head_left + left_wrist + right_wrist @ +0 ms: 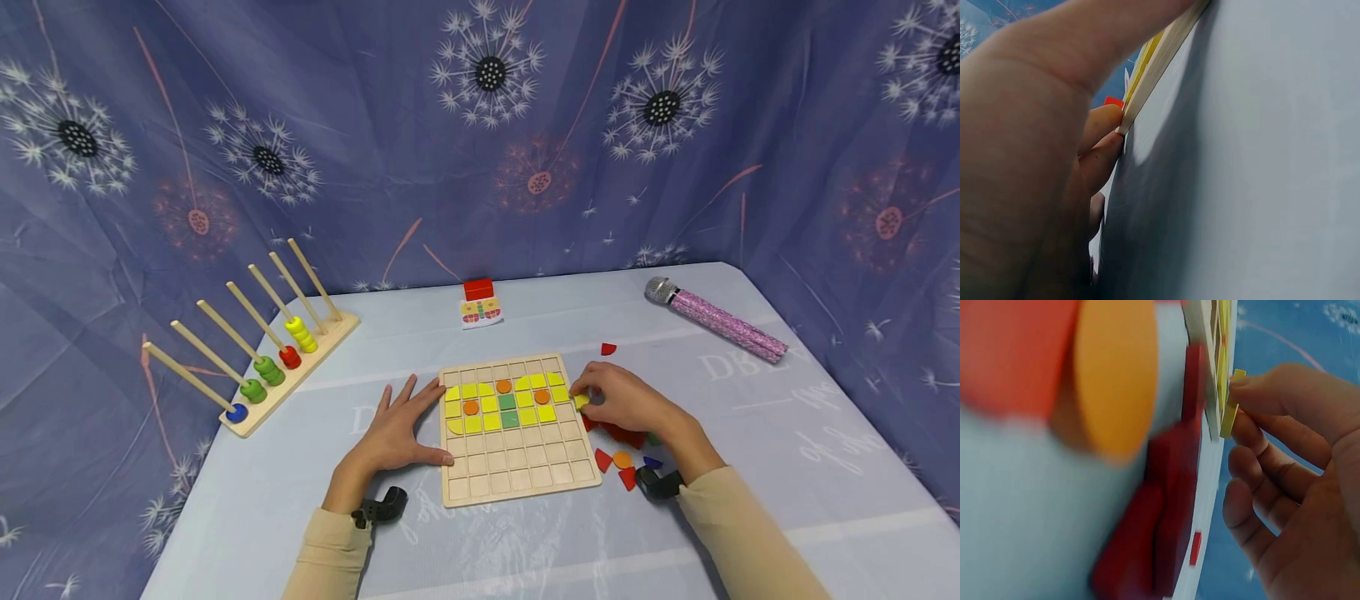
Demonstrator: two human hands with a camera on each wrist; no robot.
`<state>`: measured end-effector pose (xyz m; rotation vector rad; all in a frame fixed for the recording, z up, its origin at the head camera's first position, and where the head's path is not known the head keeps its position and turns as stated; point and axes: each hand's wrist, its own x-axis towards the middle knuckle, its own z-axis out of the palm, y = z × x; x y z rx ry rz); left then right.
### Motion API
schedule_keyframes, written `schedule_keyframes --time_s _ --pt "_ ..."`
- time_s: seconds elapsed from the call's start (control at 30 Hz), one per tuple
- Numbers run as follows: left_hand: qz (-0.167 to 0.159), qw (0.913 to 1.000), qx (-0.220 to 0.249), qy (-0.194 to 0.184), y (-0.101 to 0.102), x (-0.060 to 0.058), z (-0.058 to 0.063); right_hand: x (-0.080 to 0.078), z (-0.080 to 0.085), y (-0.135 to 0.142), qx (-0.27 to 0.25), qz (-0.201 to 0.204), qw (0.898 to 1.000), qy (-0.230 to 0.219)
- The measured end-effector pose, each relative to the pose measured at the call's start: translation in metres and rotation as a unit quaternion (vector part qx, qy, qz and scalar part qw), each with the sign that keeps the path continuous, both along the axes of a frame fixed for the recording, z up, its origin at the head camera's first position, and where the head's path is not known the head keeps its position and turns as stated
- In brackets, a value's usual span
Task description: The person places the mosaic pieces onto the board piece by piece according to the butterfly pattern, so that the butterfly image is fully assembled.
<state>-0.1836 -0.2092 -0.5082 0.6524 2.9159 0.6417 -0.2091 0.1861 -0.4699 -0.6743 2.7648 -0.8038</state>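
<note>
A wooden grid board [521, 458] lies in the middle of the table, its upper rows filled with yellow, orange and green tiles. My left hand [393, 433] is spread at the board's left side, with thumb and fingertips touching the edge; the left wrist view shows the fingers against the wooden rim [1160, 65]. Over the board's right edge, my right hand [630, 396] pinches a yellow tile [581, 402] between thumb and fingers. The right wrist view shows this yellow tile [1230, 419] held close to the rim. Part of it is hidden by the fingers.
Loose red tiles [603, 460], an orange disc [622, 460] and a blue tile [652, 462] lie right of the board. Behind it stand a picture card [481, 313] and a red block [478, 289]. A bead rack [300, 371] is left, a pink microphone [720, 321] right.
</note>
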Motion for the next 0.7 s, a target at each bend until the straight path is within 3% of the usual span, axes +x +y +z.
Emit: schedule_keyframes --time_s 0.33,0.7 --pt "0.001 1.0 0.003 -0.002 0.0 0.0 0.0 0.003 0.001 -0.023 0.018 0.025 0.999 -0.019" --pt "0.003 1.0 0.002 -0.003 0.0 0.0 -0.001 0.001 0.0 -0.027 0.007 0.024 0.999 -0.033"
